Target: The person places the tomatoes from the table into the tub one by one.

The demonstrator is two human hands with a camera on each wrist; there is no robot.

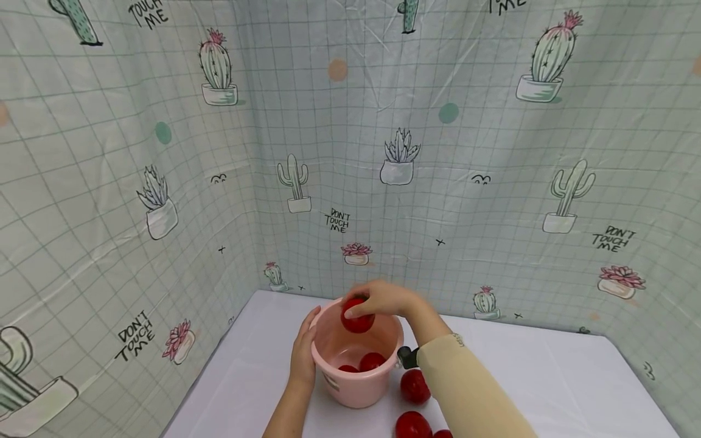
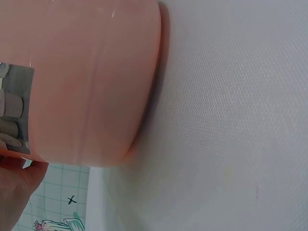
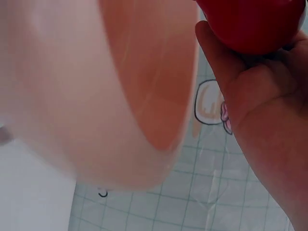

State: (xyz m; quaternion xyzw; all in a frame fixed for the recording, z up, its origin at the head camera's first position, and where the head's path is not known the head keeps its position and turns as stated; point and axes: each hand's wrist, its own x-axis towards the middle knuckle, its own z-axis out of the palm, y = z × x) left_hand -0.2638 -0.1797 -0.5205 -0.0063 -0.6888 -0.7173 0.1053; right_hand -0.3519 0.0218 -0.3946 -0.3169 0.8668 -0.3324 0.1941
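A pink bucket (image 1: 356, 389) stands upright on the white table, with round red fruits (image 1: 372, 361) inside at its bottom. My left hand (image 1: 303, 353) holds the bucket by its left side near the rim. In the left wrist view the bucket wall (image 2: 91, 86) with a grey label fills the upper left, and part of the left hand (image 2: 19, 185) touches its edge. Over the bucket's mouth, my right hand (image 1: 383, 298) grips another round red fruit (image 1: 358, 319) from above. The right wrist view shows this fruit (image 3: 255, 24) against the fingers of the right hand (image 3: 269, 101).
More round red fruits lie on the table, one right of the bucket (image 1: 415, 387) and others nearer the front edge (image 1: 413, 424). The white tabletop (image 1: 520, 365) extends to the right. A cactus-printed cloth (image 1: 356, 152) surrounds the table's back and left side.
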